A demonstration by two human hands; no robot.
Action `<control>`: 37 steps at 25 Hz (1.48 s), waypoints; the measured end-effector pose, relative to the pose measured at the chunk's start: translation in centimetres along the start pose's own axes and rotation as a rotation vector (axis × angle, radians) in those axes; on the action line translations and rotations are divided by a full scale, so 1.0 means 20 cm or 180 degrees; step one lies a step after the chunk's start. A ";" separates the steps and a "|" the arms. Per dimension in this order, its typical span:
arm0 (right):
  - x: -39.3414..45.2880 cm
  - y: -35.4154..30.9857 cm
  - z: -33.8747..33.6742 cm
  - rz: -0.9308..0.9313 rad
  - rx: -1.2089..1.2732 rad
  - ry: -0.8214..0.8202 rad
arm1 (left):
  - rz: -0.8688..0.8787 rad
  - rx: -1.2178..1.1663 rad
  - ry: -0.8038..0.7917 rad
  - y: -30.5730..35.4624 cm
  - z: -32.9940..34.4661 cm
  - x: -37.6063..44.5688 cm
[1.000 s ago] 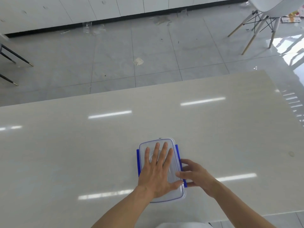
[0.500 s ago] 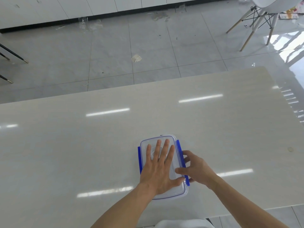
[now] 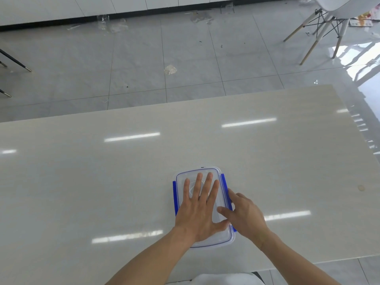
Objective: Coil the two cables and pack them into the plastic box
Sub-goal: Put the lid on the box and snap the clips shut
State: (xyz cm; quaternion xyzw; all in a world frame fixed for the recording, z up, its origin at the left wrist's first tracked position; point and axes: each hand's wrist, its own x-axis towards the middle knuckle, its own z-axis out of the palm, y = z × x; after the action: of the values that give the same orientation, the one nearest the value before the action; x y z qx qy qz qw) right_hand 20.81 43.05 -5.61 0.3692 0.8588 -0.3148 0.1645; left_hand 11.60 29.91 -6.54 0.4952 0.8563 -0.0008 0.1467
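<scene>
A clear plastic box with a blue-rimmed lid and blue side latches stands near the front edge of the table. My left hand lies flat on the lid with its fingers spread. My right hand is at the box's right side, its fingers curled around the right blue latch and its thumb on the lid. A faint pale coil shows through the lid under my left fingers. The cables cannot be made out clearly.
The pale glossy table stretches wide to the left, right and back of the box. Beyond its far edge lies a grey tiled floor with scraps of litter. A white chair stands at the back right.
My right hand has shifted a little along the right latch, with the thumb now further onto the lid. The left hand stays flat on the lid. The camera has tilted slightly.
</scene>
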 end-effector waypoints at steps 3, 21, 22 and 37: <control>0.00 0.02 0.01 -0.0078 0.0031 0.0033 | 0.0009 -0.0033 0.0067 0.00 0.00 0.00; -0.07 -0.03 -0.04 -0.0445 -0.0274 0.0185 | -0.0012 0.0076 -0.0088 0.00 -0.01 -0.01; -0.08 -0.04 -0.05 -0.0472 -0.0328 0.0180 | -0.0007 0.0049 -0.0119 0.00 -0.02 -0.01; -0.09 -0.13 -0.26 -0.1475 -0.1969 0.0559 | -0.0538 -0.1515 -0.0177 -0.15 -0.26 -0.15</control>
State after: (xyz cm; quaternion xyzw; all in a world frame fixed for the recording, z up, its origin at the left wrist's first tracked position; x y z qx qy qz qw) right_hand 19.80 44.14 0.20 0.1241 0.9845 -0.0373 0.1184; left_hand 9.24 26.61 -1.18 0.3732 0.8664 0.1750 0.2820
